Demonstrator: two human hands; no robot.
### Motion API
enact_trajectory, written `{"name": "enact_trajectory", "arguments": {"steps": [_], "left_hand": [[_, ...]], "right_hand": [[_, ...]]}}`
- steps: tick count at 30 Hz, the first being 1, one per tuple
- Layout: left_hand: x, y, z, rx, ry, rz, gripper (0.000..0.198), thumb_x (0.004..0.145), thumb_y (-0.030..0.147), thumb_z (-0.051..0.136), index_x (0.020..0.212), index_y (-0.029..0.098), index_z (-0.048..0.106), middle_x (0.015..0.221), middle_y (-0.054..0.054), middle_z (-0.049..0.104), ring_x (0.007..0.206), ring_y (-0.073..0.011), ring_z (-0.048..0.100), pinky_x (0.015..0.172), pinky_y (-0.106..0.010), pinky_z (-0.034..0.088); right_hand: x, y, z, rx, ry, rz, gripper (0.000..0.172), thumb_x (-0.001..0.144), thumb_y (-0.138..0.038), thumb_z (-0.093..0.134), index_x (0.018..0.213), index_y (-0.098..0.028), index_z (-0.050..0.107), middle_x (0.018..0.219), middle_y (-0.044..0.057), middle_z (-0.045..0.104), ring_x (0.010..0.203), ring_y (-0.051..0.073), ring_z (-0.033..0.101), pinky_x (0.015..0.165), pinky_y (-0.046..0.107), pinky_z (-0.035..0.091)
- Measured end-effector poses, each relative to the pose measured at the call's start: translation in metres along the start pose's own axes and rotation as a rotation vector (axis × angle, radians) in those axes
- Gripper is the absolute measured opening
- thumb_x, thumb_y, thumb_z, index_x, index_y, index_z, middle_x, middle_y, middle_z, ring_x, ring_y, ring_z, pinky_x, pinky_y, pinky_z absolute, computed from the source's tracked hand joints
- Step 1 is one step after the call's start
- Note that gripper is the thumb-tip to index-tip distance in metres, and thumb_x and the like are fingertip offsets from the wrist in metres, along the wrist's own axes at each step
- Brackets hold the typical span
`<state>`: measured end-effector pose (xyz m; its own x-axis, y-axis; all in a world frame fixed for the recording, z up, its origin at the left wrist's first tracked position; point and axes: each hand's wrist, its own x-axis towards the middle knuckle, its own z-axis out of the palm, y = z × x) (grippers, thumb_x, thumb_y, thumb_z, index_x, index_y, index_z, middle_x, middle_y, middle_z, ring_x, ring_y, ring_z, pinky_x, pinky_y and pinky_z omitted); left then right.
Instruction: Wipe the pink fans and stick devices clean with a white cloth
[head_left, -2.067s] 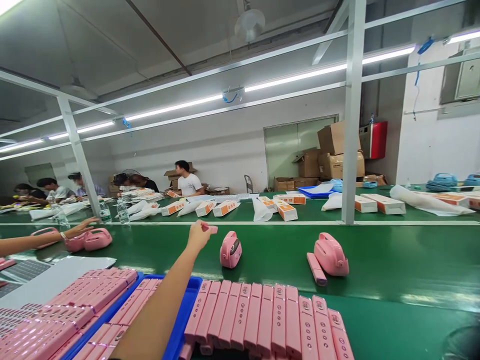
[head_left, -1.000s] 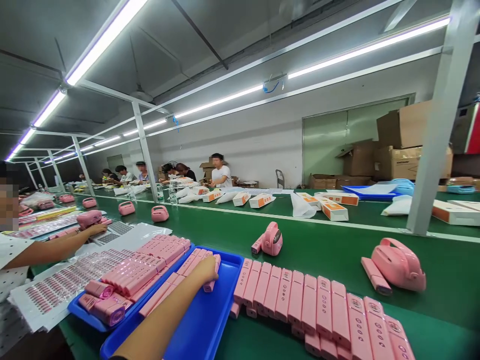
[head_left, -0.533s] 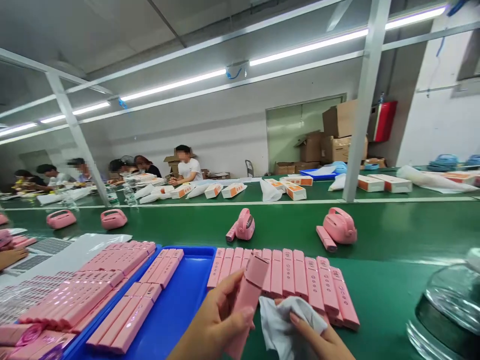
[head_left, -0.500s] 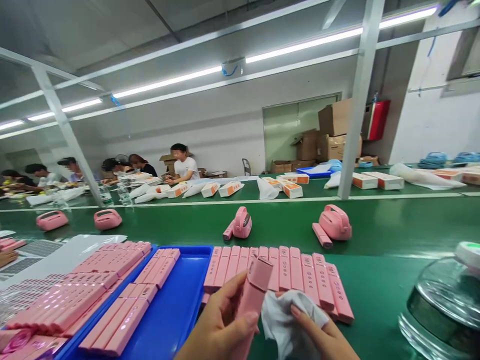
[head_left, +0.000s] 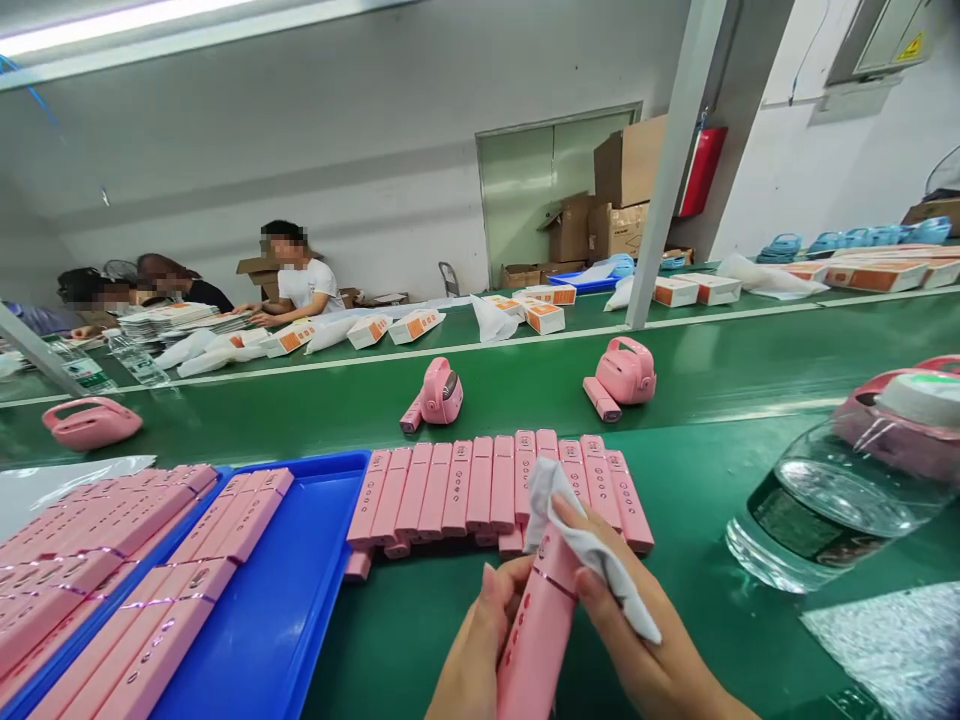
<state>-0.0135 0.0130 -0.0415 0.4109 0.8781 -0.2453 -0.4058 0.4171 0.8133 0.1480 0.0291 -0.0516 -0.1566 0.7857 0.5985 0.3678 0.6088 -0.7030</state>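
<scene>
A pink stick-shaped device [head_left: 538,630] with a row of small buttons is tilted upward at the lower middle. My left hand [head_left: 476,650] is closed round its left side. Pinched in my right hand [head_left: 637,620], a white cloth [head_left: 600,555] wraps over the device's upper end. Behind my hands, a row of similar pink devices [head_left: 450,490] lies side by side on the green table [head_left: 397,640]. More pink devices fill the left part of the blue tray [head_left: 277,600].
Two pink handled units [head_left: 626,372] [head_left: 441,392] stand on the belt beyond, each beside a pink stick. A large clear bottle [head_left: 825,510] stands at right. White-orange boxes [head_left: 416,325] line the far table, where people [head_left: 307,285] sit.
The view has shifted right and down. My right hand has brought the cloth up onto the device's top, which was bare before. The device's button side now shows.
</scene>
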Motion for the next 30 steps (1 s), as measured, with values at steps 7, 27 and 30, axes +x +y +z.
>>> {"name": "enact_trajectory", "arguments": {"steps": [7, 27, 30], "left_hand": [[-0.001, 0.002, 0.000, -0.226, -0.024, 0.012, 0.067, 0.076, 0.071, 0.036, 0.118, 0.021, 0.054, 0.066, -0.001, 0.060, 0.046, -0.0102, 0.048, 0.048, -0.022, 0.038], [0.000, -0.004, 0.001, -0.400, 0.056, -0.036, 0.070, 0.070, 0.077, 0.038, 0.103, 0.018, 0.060, 0.056, -0.001, 0.056, 0.044, -0.0122, 0.050, 0.040, -0.021, 0.035], [-0.001, -0.002, 0.003, -0.408, 0.092, -0.039, 0.066, 0.071, 0.075, 0.040, 0.100, 0.018, 0.059, 0.055, 0.000, 0.055, 0.042, -0.0113, 0.048, 0.038, -0.021, 0.033]], "right_hand": [[-0.001, -0.008, 0.012, -0.319, -0.154, -0.339, 0.041, 0.093, -0.026, 0.040, 0.131, -0.011, 0.042, 0.147, 0.009, 0.029, 0.137, 0.025, 0.016, 0.112, 0.039, 0.018], [0.002, -0.014, 0.010, -0.387, -0.282, -0.482, 0.033, 0.090, -0.021, 0.045, 0.121, -0.013, 0.052, 0.137, 0.007, 0.044, 0.134, 0.021, 0.029, 0.112, 0.041, 0.018], [-0.002, -0.011, 0.012, -0.376, -0.288, -0.424, 0.036, 0.088, -0.019, 0.047, 0.123, -0.013, 0.051, 0.139, 0.008, 0.041, 0.135, 0.024, 0.025, 0.111, 0.044, 0.022]]}}
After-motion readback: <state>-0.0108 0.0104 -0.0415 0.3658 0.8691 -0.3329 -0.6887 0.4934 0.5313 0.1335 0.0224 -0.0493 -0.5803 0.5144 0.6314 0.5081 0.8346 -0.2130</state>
